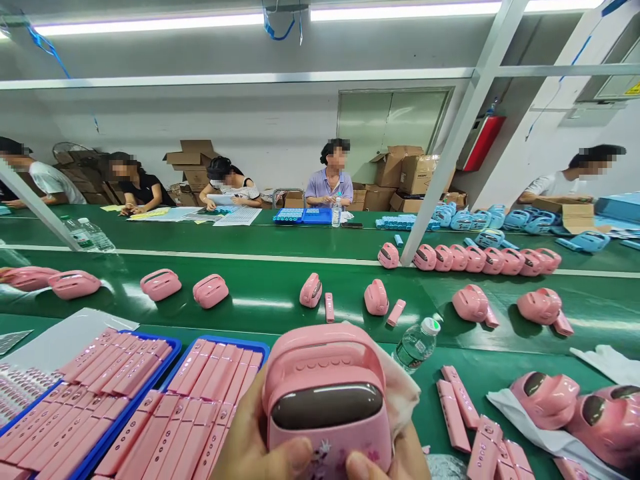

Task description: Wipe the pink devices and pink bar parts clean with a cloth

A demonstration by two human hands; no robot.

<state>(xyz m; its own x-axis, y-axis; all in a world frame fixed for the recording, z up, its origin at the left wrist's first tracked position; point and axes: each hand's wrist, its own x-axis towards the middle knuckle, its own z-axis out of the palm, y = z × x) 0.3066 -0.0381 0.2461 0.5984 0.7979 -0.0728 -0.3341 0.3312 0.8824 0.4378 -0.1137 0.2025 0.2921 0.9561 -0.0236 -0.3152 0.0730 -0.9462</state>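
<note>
Close in front of me is a pink rounded plastic device [327,373] with a top handle, a dark oval window and small printed flower decorations on its lower front. My left hand [260,447] is closed around its left side, thumb on the front. On the other side, my right hand [400,457] grips it, with the thumb near the printed decorations. A pale cloth [403,393] is bunched between the right hand and the device. Loose pink bars [453,413] lie on the table to the right, and more pink devices [547,397] rest on white cloth beyond them.
Blue trays [173,353] full of pink bars stand at left, beside a sticker sheet [25,393]. A water bottle [417,343] stands behind my right hand. Pink devices [210,291] sit along the green conveyor belt [270,287]. Several people sit across it; a slanted metal post [450,140] rises at right.
</note>
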